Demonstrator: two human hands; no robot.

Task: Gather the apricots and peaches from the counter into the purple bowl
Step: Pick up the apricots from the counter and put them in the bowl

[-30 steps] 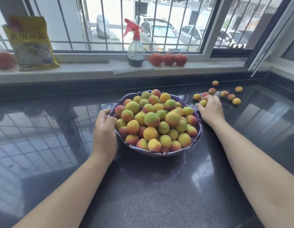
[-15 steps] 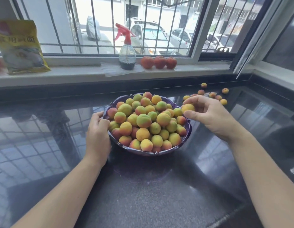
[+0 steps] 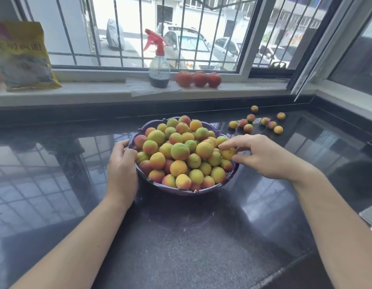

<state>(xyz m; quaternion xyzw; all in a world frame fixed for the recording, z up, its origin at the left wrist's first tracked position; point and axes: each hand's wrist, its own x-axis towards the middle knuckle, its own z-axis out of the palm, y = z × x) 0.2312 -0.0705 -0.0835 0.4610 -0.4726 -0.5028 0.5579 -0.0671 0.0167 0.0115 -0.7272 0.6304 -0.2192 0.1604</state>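
Over the heaped purple bowl point(image 3: 182, 191), steadied by my left hand point(image 3: 121, 174) curled on its rim, my right hand point(image 3: 262, 156) pinches one yellow apricot point(image 3: 227, 153), which I should nestle into a gap, since the mound looks ready to spill.

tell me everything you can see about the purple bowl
The purple bowl is wide and shallow, seemingly glossy plastic, with a scalloped rim. It sits upright on the dark polished counter, heaped above the rim with yellow, orange and red-green fruit. The left hand holds its left rim; the right hand pinches a yellow fruit over its right edge.
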